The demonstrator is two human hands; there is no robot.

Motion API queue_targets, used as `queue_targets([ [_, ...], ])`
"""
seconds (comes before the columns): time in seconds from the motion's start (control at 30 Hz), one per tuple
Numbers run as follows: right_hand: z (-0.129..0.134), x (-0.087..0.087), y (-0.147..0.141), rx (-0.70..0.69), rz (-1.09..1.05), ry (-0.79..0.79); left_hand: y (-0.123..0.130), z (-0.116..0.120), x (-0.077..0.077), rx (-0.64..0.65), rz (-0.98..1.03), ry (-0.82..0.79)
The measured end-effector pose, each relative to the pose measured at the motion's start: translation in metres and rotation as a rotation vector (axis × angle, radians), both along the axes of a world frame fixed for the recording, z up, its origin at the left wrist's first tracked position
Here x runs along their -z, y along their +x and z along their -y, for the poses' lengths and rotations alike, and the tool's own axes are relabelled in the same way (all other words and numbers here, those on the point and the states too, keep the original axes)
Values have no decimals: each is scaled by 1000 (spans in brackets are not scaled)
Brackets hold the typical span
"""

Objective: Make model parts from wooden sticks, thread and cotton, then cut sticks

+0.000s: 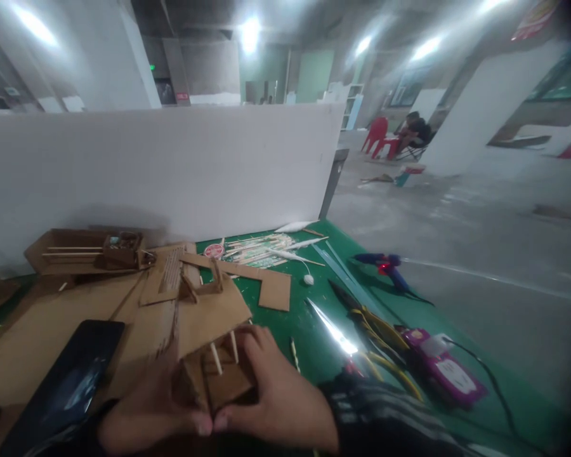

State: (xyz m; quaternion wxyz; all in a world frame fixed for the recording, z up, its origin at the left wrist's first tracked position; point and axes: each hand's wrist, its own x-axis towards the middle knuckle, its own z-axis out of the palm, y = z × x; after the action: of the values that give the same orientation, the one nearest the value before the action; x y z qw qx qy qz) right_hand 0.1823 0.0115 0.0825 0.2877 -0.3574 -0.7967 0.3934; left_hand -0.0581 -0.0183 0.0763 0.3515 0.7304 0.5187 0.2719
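Left hand (147, 403) and right hand (285, 393) hold a small cardboard box (226, 386) between them. The right fingers bend around its side, spread as wide as the box, while the left fingers are too hidden to tell well. Both thumbs almost meet at its near edge. Two white sticks (217, 359) rise from the box toward a flat piece of cardboard (214, 314). A black phone (61, 381) lies left of the box; a blue glue gun (394, 271) lies far to its right.
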Motion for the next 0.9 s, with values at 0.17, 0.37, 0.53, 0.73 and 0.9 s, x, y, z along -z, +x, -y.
queue_targets([
  [0.17, -28, 17, 11, 156, 122, 130, -14, 8, 16, -127, 156, -155],
  [0.37, -48, 47, 4, 262, 595, 279, -15, 14, 28, -308, 73, -112],
  [0.53, -51, 47, 9, 235, 657, 257, -1, 15, 32, -250, 199, -170],
  [0.73, -67, 21, 30, 266, 547, 207, 3, 11, 25, -114, 233, -202],
  [0.9, -70, -54, 57, 259, 115, 188, 30, -3, 4, 81, 344, -197],
])
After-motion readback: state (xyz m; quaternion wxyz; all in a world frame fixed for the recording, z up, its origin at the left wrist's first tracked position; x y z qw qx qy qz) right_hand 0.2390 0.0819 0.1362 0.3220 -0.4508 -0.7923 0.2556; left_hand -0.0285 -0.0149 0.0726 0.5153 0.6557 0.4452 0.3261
